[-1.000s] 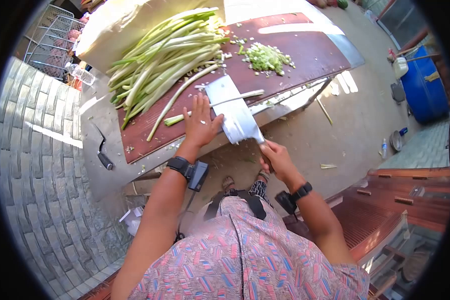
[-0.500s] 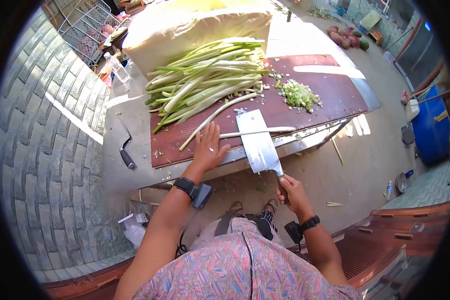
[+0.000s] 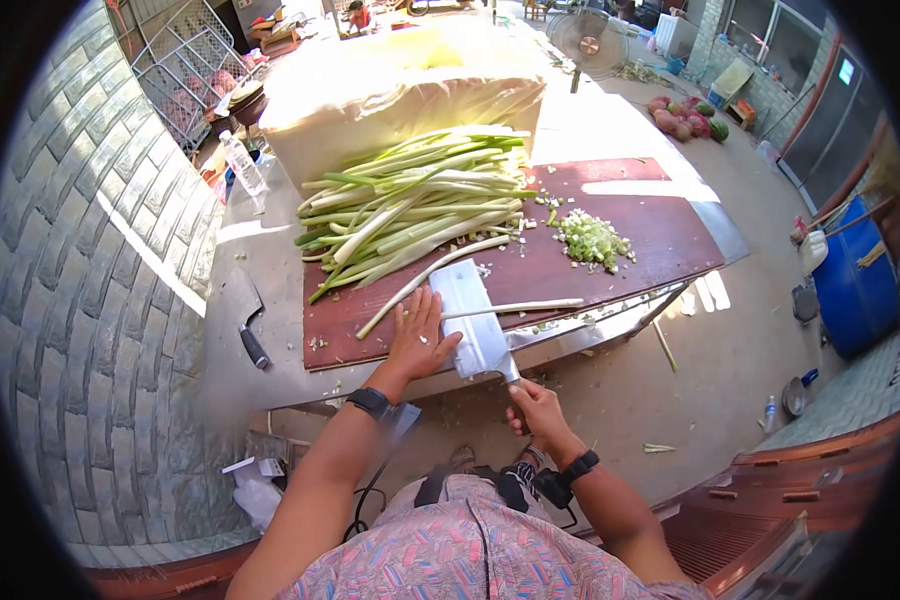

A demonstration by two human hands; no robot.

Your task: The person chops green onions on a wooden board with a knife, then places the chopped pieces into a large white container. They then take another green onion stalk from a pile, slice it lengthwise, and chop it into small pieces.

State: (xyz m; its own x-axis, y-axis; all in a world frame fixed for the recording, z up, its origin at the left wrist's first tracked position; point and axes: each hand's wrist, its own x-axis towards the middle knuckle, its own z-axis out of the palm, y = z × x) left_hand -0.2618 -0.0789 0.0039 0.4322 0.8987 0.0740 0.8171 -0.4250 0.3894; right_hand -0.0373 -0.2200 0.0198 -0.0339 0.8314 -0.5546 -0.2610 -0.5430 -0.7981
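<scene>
My right hand (image 3: 536, 412) is wrapped round the dark handle of a broad cleaver (image 3: 467, 330). The blade lies nearly flat over the front part of the brown board (image 3: 670, 235), and a white scallion stalk (image 3: 530, 306) crosses it. My left hand (image 3: 417, 335) rests on the board just left of the blade, fingers stretched out, at the stalk's left end; whether it presses on the stalk is hidden. Another scallion (image 3: 410, 290) lies slanting by its fingertips. Behind is a big heap of scallions (image 3: 400, 215). Chopped scallion (image 3: 592, 240) is piled on the right of the board.
A second knife (image 3: 250, 325) lies on the metal table (image 3: 260, 370) at the left, with a plastic bottle (image 3: 242, 165) farther back. A cloth-covered block (image 3: 400, 105) stands behind the heap. A brick wall (image 3: 90, 250) rises at the left; a blue barrel (image 3: 858, 290) stands right.
The cleaver and my right hand have shifted left, bringing the blade close to my left hand. My left hand stays on the board. The whole view has tilted up slightly.
</scene>
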